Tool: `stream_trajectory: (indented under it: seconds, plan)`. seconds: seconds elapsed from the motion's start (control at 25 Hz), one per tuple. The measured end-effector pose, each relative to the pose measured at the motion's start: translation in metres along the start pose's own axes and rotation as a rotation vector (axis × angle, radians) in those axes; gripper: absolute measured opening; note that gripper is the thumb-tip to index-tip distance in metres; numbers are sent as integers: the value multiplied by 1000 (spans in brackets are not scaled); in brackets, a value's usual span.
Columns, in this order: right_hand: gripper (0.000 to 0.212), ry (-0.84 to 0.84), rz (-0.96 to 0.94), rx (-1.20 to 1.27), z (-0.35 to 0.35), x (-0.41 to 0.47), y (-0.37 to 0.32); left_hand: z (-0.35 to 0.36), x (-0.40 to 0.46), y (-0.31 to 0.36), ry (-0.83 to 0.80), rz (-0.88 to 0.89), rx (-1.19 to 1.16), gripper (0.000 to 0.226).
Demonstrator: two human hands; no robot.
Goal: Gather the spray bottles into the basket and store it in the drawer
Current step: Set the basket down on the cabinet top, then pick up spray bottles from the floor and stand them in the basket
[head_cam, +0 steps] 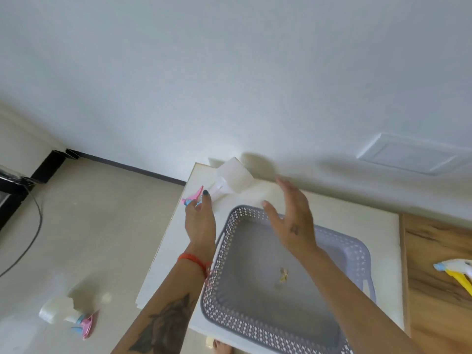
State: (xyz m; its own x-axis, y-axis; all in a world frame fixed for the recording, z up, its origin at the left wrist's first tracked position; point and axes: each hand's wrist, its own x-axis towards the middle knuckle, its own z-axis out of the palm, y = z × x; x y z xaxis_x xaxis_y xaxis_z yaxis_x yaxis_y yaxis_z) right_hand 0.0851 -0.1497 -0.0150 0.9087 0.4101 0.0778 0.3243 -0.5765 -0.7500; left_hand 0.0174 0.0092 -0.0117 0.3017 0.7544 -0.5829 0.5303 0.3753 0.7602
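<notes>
Both hands were open: the left hand (200, 221) touched a white spray bottle (229, 182) lying on the worktop (332, 210); the right hand (293, 221) hovered above the grey basket (357, 254).

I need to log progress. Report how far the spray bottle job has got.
Done: nothing yet. The grey basket on the white top holds no bottles, only a small scrap. In hand: the left hand and right hand, both open, reach toward the pink-trigger bottle lying at the top's far corner. Left: that bottle, the bottle on the floor, the yellow-trigger bottle on the wooden surface, then storing the basket. No drawer is in view.
</notes>
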Motion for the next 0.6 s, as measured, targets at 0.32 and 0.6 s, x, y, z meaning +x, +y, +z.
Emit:
stream_trajectory:
  seconds: [0.32, 0.6]
  plan:
    - [82, -538, -233, -599, 94, 110, -8, 36, 83, 10, -129, -616, -707, 49]
    - [79, -365, -247, -525, 114, 108, 9, 44, 93, -5, -274, -557, -925, 47]
